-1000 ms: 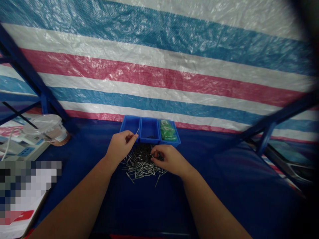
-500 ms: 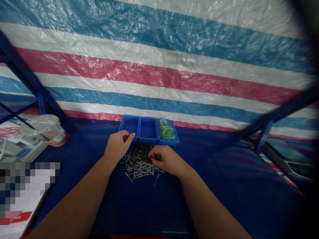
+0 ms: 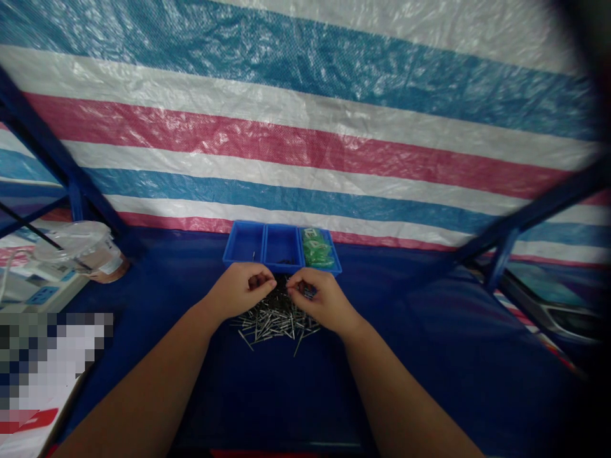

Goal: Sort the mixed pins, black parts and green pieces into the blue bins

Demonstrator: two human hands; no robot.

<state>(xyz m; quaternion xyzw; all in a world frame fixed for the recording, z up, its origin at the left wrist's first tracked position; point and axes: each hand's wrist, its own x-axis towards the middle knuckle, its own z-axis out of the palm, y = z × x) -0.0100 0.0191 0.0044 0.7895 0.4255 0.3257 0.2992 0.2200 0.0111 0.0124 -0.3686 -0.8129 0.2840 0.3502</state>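
A pile of thin silver metal pins, with darker small pieces at its far side, lies on the blue table. Over the pile's left edge, my left hand is closed in a pinch; what its fingertips hold is too small to make out. My right hand is curled at the right side, thumb and forefinger pressed together close to the left fingertips. Any piece between them cannot be made out. Behind the pile stand three joined blue bins: the left bin holds a pin, the middle bin some dark bits, the right bin green packets.
At the left, a lidded plastic cup with a straw stands beside a white power strip. A blue metal frame rises at either side. Striped plastic sheeting hangs behind the table.
My left hand has moved right and toward me from the left bin to the pile. A pin now shows in that bin. The right hand has shifted slightly away from me.
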